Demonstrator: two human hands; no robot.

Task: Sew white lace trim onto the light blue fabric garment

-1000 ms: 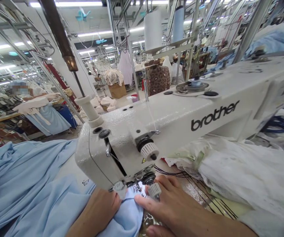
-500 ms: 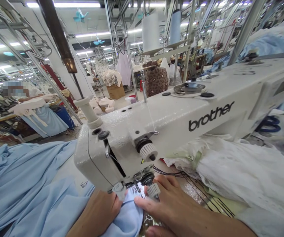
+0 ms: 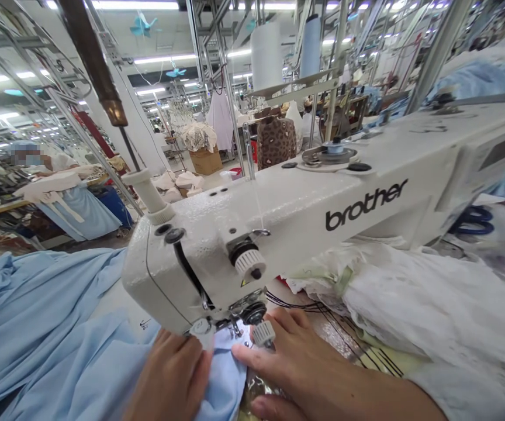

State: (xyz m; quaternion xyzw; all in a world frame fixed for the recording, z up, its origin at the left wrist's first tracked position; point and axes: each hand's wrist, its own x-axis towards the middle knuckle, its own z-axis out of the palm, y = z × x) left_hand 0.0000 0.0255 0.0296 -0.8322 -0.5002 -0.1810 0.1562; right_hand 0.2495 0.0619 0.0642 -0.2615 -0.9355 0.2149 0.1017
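Light blue cloth (image 3: pixel 224 383) lies under the needle area of a white Brother sewing machine (image 3: pixel 279 204). My left hand (image 3: pixel 171 371) rests on the cloth left of the presser foot (image 3: pixel 236 328); its fingers look laid flat, with the tips partly hidden behind the machine head. On the other side, my right hand (image 3: pixel 294 356) has its fingers spread. One fingertip presses the cloth's edge just in front of the foot, and other fingers reach behind the white tension knob (image 3: pixel 263 334). The needle's tip cannot be made out.
More light blue fabric (image 3: pixel 51 316) is heaped on the left. White lacy fabric (image 3: pixel 432 298) and black cords (image 3: pixel 344 327) lie at the right under the machine arm. Thread cones (image 3: pixel 266 58) stand above. A person sits at another station far left.
My left hand has shifted left and slightly upward, looking flatter on the cloth. My right hand stays by the presser foot. The machine sits slightly further left in view; its thread lever has dropped from sight.
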